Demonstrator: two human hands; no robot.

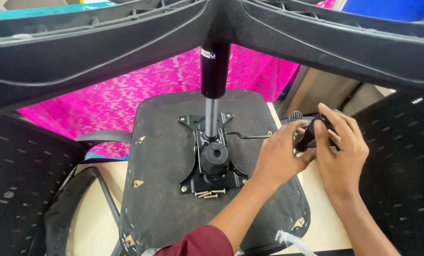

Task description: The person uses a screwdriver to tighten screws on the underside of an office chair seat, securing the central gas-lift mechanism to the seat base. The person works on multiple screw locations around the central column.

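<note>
A small black handle piece (pixel 311 135) sits upright at the seat's right edge.

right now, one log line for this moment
left hand and right hand: both gripping black lever handle | chair seat: upside down | loose screws: by mechanism plate

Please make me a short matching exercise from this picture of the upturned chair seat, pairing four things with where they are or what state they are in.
Things:
1. loose silver screws
2. black plastic knob
3. black metal mounting plate
4. bright pink patterned cloth

Places or states:
A. held between the left hand and the right hand
B. lying in a small heap at the plate's near edge
C. spread behind the black upturned chair seat
D. fixed flat on the seat's underside, around the gas cylinder

Pairs: 1-B, 2-A, 3-D, 4-C
</note>
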